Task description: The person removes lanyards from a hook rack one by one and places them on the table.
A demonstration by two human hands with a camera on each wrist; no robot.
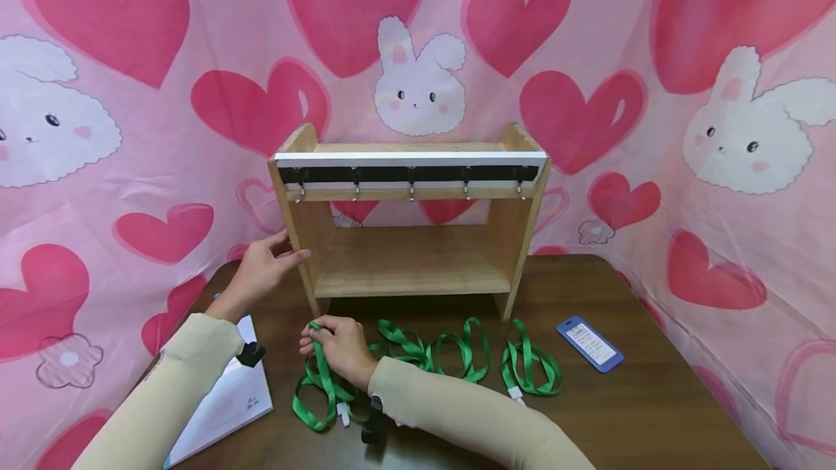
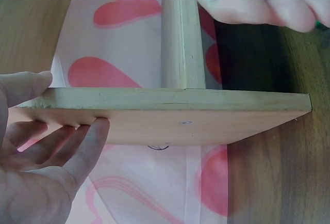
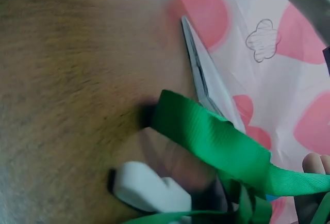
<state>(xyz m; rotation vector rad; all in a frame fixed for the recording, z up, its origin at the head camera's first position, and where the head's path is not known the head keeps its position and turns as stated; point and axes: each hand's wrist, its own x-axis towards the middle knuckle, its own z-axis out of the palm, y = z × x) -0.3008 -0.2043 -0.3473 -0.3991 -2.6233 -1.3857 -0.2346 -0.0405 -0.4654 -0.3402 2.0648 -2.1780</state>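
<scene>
A wooden shelf [image 1: 418,260] stands on the table, with several metal hooks on a black strip [image 1: 385,175] along its upper front. My left hand [image 1: 264,267] grips its left side panel [image 2: 180,100], thumb at the front edge and fingers against the outer face. In front of the shelf's left end, my right hand [image 1: 342,347] pinches a green lanyard [image 3: 211,141] by its band. The lanyard's lower loop hangs down to the tabletop beside a white plastic buckle [image 3: 147,188].
More green lanyards [image 1: 427,360] lie coiled in front of the shelf, another coil [image 1: 548,385] to their right. A blue badge holder [image 1: 591,344] with a printed card lies at the right. A white notebook [image 1: 231,401] is under the left forearm. Pink heart-print cloth [image 1: 248,13] surrounds the table.
</scene>
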